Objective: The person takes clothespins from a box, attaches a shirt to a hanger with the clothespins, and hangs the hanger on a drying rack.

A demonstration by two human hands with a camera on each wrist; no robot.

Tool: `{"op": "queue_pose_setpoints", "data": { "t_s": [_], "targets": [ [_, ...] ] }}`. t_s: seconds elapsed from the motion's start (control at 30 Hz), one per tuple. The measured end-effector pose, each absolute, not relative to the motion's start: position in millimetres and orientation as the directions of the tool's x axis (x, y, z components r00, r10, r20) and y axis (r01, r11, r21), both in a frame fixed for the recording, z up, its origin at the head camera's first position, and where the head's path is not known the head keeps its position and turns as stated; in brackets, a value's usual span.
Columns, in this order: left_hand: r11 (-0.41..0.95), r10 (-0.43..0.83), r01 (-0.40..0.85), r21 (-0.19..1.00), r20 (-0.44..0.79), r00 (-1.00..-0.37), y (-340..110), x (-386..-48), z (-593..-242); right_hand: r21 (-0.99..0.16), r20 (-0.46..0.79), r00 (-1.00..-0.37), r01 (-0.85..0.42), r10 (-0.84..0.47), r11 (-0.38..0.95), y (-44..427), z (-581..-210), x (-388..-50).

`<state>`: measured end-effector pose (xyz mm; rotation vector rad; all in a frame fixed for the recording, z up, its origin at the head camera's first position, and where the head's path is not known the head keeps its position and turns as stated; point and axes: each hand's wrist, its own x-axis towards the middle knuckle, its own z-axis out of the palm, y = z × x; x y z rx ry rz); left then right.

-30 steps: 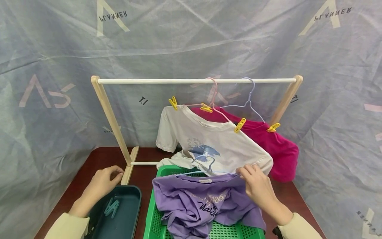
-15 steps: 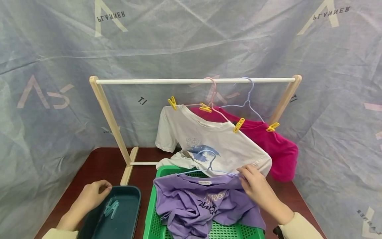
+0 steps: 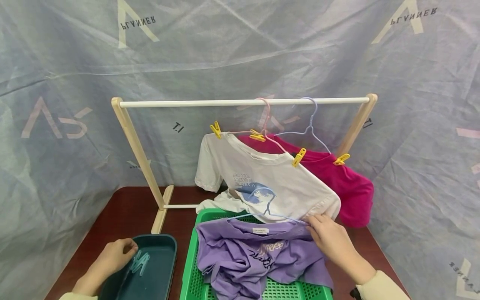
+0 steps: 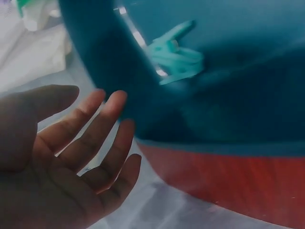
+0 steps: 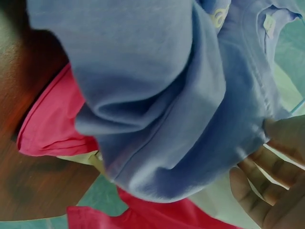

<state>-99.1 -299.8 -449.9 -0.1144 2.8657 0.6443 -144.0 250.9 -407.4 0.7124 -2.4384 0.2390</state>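
Observation:
My right hand (image 3: 333, 241) pinches the shoulder of a purple T-shirt (image 3: 240, 246) together with the end of a light-blue hanger (image 3: 268, 211). The hanger sits in the shirt's neck, its hook upward; in the right wrist view the shirt's sleeve (image 5: 143, 114) droops in folds beside the fingers. The rest of the shirt lies bunched over a green basket (image 3: 187, 275). By the left rim of a dark teal tray (image 3: 155, 283), my left hand (image 3: 112, 260) hovers with loosely bent fingers and nothing in it. Light teal clothespins (image 3: 140, 263) lie in the tray, just beyond the fingertips.
Behind the basket stands a wooden rack with a white rail (image 3: 187, 103). A white T-shirt (image 3: 262, 166) on a pink hanger and a magenta T-shirt (image 3: 356, 196) on a blue hanger hang there, held by yellow clothespins (image 3: 298, 157). A grey curtain (image 3: 56, 166) backs the table.
My left hand has moved down and left to the tray's left side. The hanger's hook has risen and shifted right, and my right hand has moved slightly right while still pinching the shirt.

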Motion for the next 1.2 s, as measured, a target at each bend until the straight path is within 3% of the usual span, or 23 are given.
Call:
{"op": "queue_pose_setpoints", "data": {
  "t_s": [0.17, 0.37, 0.5, 0.97, 1.2],
  "targets": [
    [0.925, -0.057, -0.147, 0.352, -0.253, -0.966, -300.0, -96.5, -465.3, 0.021, 0.595, -0.675, -0.531, -0.437, 0.847, 258.4, -409.0, -142.4],
    [0.990, -0.044, -0.059, 0.128, -0.118, -0.992, -291.0, -92.9, -476.7, 0.036, 0.624, -0.649, -0.533, -0.436, 0.845, 264.0, -411.1, -139.2],
    [0.998, -0.029, -0.034, 0.047, -0.103, -0.994, -283.5, -89.7, -482.2, 0.033, 0.633, -0.651, -0.517, -0.418, 0.855, 267.1, -412.1, -136.3],
    [0.997, -0.074, -0.077, 0.011, -0.191, -0.979, -274.6, -89.2, -504.1, 0.014, 0.658, -0.636, -0.527, -0.405, 0.850, 265.5, -417.0, -135.1],
    [0.990, -0.123, -0.134, 0.042, -0.209, -0.970, -274.6, -89.9, -508.6, 0.029, 0.632, -0.666, -0.490, -0.396, 0.871, 264.7, -417.9, -134.8]
  ]
}}
